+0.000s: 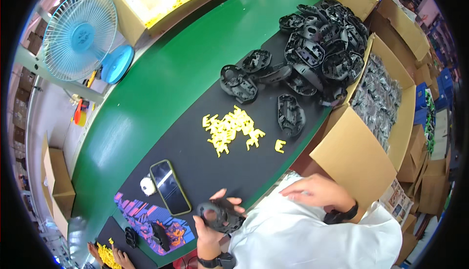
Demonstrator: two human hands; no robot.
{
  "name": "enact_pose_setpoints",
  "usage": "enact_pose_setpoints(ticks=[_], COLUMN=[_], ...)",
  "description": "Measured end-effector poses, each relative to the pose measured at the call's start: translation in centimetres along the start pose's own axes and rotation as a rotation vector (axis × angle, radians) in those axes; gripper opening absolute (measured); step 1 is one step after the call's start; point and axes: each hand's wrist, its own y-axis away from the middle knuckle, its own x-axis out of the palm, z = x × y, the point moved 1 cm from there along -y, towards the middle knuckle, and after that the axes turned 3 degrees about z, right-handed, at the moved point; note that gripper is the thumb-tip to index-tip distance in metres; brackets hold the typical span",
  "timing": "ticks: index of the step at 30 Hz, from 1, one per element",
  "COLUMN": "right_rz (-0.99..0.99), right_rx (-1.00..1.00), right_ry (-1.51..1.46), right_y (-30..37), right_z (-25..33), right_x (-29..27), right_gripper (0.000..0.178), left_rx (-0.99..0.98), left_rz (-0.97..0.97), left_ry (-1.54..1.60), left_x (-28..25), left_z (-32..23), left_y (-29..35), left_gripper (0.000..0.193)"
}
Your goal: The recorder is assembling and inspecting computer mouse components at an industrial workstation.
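Observation:
My left hand [207, 232] grips a black plastic mouse shell [220, 215] near the front edge of the black mat [195, 156]. My right hand [317, 191] rests flat against my white shirt, fingers together, holding nothing I can see. A heap of small yellow plastic clips [229, 130] lies in the middle of the mat, with one stray yellow clip [279, 145] to its right. One black shell [290, 115] lies alone beyond that clip. A large pile of black mouse shells [322, 44] fills the far end of the mat.
A phone [170, 187] and a small white round object [147, 186] lie left of my left hand. An open cardboard box [356, 156] of bagged dark parts stands on the right. A blue fan [80, 34] stands at far left. Another person's hands [112, 257] handle yellow clips at bottom left.

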Motion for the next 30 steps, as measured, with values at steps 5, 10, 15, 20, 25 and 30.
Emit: enact_pose_setpoints(ticks=[5,10,15,20,25,30], right_rz=[-0.281,-0.188,-0.098,0.073,0.077,0.100], right_rx=[-0.008,-0.233,-0.126,-0.197,-0.209,-0.074], right_ry=[0.789,0.748,0.702,0.646,0.622,0.418], right_y=[-4.3,-7.9,-7.1,-8.7,-9.5,-10.1], right_z=[1.9,0.3,-0.1,1.3,0.1,1.3], right_x=[-5.2,-4.9,-4.8,-5.5,-6.8,-7.3], right_gripper=[0.037,0.023,0.036,0.017,0.016,0.015], left_rx=[0.060,0.143,0.119,0.159,-0.139,-0.253], left_rz=[0.061,-0.058,-0.050,0.018,0.106,0.055], left_ry=[0.069,0.031,0.022,0.099,0.056,0.168], left_x=[2.0,2.8,2.0,2.9,3.2,3.9], left_z=[0.5,0.7,2.9,5.2,7.2,7.7], left_y=[-2.6,0.4,0.6,-0.5,-2.1,-3.1], left_gripper=[0.104,0.100,0.082,0.062,0.065,0.056])
